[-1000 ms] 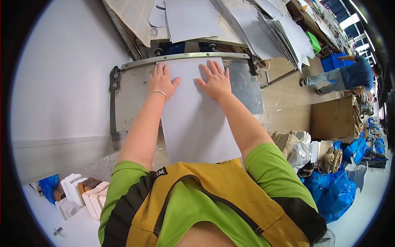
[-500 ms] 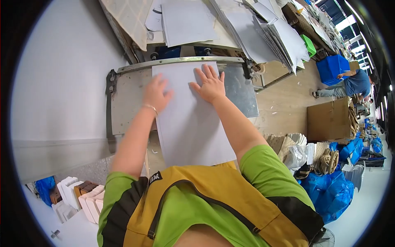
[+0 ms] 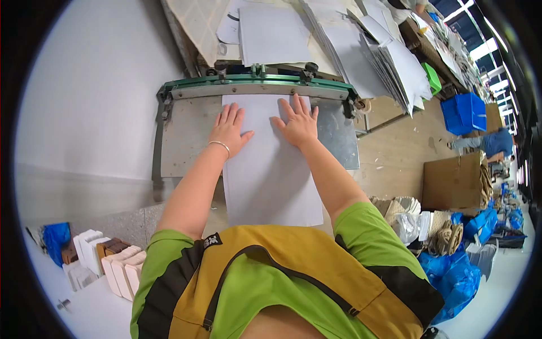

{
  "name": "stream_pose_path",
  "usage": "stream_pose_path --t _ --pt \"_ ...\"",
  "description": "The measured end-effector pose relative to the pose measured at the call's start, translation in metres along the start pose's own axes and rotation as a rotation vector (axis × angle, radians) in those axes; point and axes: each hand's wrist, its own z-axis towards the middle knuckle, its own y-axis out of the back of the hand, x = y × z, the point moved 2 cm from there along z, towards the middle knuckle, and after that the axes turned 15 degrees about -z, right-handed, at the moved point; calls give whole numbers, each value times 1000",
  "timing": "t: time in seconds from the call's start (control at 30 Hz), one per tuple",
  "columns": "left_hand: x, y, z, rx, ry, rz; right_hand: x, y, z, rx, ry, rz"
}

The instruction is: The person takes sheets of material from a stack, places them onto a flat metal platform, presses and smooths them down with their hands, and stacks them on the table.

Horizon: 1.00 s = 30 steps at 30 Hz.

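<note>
"Eyes on the white sheet!"

"Lying mid-frame, partly over the metal plate, running up to the steel bar."

"And with the left hand?"

"Released, spread flat on the left edge. Likewise with the right hand along the right edge, fingertips near the bar."

"Up top?"

"Paper stacks on a table."

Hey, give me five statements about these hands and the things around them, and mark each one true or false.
1. The left hand rests at the left edge of the white sheet. True.
2. The bracelet is on the right wrist. False: it is on the left.
3. The right hand grips a knife. False: it lies with fingers spread on the sheet.
4. A cardboard box stands off to the right. True.
5. The sleeves are red. False: green.
</note>
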Motion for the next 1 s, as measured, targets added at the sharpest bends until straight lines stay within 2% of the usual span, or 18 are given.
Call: stream_pose_path --t 0.47,0.57,0.6,0.7,0.73,0.83,0.93,1.0 --pt "-13 9 -14 32 75 60 11 -4 -30 -2 -81 -10" --pt "-20 30 2 256 177 100 18 -2 -38 -10 -77 14" --pt "-19 27 9 252 168 104 19 -1 -40 -10 -65 18" --pt "-15 8 18 -272 -111 94 22 -8 -56 2 -76 34" --pt "-17 7 28 -276 -128 82 20 -6 -52 -15 -67 41" --pt "-13 -5 28 -154 104 127 13 2 -47 25 -81 54" --pt "-12 -10 24 -127 105 146 11 12 -26 62 -19 36" --pt "-13 -2 29 -132 116 177 25 -7 -5 -187 31 67"
